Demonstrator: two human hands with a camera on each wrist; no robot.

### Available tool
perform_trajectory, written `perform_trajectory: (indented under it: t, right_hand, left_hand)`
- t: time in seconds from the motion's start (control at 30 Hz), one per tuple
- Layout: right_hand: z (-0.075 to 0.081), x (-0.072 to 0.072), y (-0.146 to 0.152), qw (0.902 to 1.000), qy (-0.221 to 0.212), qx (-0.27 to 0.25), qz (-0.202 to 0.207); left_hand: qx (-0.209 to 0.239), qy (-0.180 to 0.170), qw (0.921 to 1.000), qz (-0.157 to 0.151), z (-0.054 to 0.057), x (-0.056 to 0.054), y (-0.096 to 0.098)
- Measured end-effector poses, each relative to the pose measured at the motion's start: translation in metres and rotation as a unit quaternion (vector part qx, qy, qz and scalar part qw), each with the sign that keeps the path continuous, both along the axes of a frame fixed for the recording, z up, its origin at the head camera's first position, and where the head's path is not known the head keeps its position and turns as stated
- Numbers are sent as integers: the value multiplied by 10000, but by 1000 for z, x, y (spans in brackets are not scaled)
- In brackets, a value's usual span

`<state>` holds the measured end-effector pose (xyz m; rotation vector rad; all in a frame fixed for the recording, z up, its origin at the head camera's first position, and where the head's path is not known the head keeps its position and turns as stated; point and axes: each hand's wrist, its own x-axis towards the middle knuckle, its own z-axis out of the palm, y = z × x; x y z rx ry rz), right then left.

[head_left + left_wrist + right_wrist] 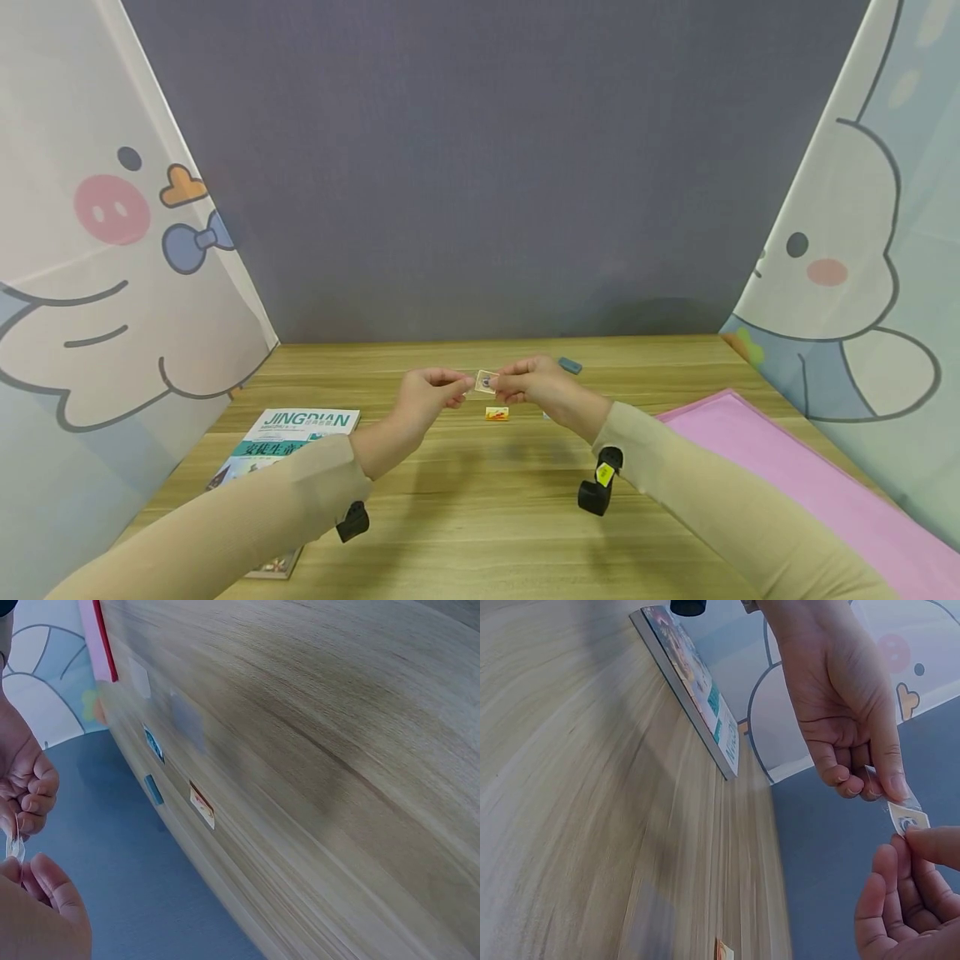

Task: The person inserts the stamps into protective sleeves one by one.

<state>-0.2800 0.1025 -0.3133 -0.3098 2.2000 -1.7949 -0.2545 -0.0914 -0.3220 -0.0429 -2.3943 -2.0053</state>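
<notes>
Above the far part of the table, both hands meet at a small square stamp-like card (486,382) with a dark figure on a cream ground. My left hand (427,404) pinches a clear plastic sleeve (911,801) between thumb and fingers. From the other side, my right hand (546,390) pinches the card, its thumb lying over the printed face in the right wrist view. Card and sleeve overlap; how far the card sits inside cannot be told. Below them on the table lies a small yellow-and-red card (497,413).
At left lies a thick book (300,427); at right, a pink sheet (780,467) with a darker edge. A blue-grey block (570,365) is farther back. The left wrist view also has a small blue card (154,742) and a translucent sheet (187,721) on the table.
</notes>
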Motion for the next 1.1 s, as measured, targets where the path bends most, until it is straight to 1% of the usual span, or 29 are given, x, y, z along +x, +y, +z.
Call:
perform_trajectory:
  t: [0.33,0.53,0.77,0.93,1.1]
  right_hand:
    - [0,1,-2,9998,-28,-156,-145]
    - [-3,1,-4,9997,-60,-123,-195]
    - [-3,2,-4,9999,-81,-11,-128]
    - [-1,3,-2,9999,-103,60,-50]
    - [0,3,0,9998,-103,166,57]
  left_hand:
    - [153,-21,9998,102,0,-1,2]
    - [128,9,9999,115,-2,1,3]
    - [160,84,9997,145,-3,1,3]
    - [225,142,9996,52,-3,3,3]
    - [193,197,9996,-16,-3,3,3]
